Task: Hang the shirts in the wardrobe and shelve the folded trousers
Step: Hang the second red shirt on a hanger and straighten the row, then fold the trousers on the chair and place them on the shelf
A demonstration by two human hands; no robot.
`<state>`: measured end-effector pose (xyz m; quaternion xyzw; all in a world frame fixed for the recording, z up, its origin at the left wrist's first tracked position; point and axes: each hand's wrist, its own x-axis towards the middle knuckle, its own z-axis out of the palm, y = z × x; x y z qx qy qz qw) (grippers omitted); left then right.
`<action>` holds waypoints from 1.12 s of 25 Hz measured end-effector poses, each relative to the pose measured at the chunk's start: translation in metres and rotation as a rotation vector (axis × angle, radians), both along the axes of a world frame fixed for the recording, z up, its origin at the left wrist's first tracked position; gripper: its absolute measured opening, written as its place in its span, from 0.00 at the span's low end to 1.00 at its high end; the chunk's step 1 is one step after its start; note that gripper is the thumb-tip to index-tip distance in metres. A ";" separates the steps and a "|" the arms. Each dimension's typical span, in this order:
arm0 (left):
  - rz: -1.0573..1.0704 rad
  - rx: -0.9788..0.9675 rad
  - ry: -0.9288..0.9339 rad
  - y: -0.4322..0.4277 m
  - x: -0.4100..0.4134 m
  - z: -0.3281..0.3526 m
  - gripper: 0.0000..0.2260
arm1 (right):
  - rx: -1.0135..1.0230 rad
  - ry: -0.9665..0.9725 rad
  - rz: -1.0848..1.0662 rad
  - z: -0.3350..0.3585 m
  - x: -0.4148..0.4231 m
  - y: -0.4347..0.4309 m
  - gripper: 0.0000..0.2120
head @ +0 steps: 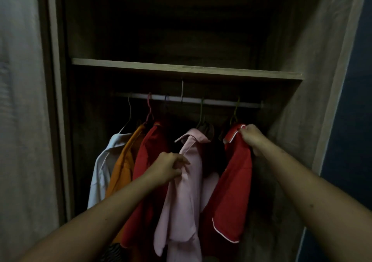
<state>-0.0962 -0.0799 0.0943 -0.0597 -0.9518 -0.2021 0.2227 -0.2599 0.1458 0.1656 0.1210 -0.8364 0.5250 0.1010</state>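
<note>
Several shirts hang on hangers from the metal rail [217,101] inside the dim wardrobe. From left to right they are a white shirt [100,167], an orange shirt [122,165], a red shirt [149,155], a pink shirt [187,197] and a red shirt with white piping [231,197]. My left hand [168,168] pinches the front edge of the pink shirt below its collar. My right hand [251,138] grips the collar and shoulder of the piped red shirt at the right end. No trousers are in view.
A wooden shelf [187,69] runs above the rail, its top dark. The wardrobe's right wall [302,100] stands close beside my right hand. A pale curtain [22,120] hangs at the left. A striped fabric [112,251] shows at the bottom.
</note>
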 end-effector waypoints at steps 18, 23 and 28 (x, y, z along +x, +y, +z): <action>0.183 0.436 0.134 -0.037 0.116 -0.040 0.09 | 0.256 0.836 0.481 -0.072 0.140 -0.114 0.05; 0.581 0.674 0.127 -0.080 0.272 -0.107 0.10 | 0.263 0.779 0.962 -0.157 0.235 -0.215 0.06; 1.038 0.934 0.170 -0.080 0.462 -0.204 0.09 | 0.384 0.634 1.287 -0.261 0.364 -0.269 0.11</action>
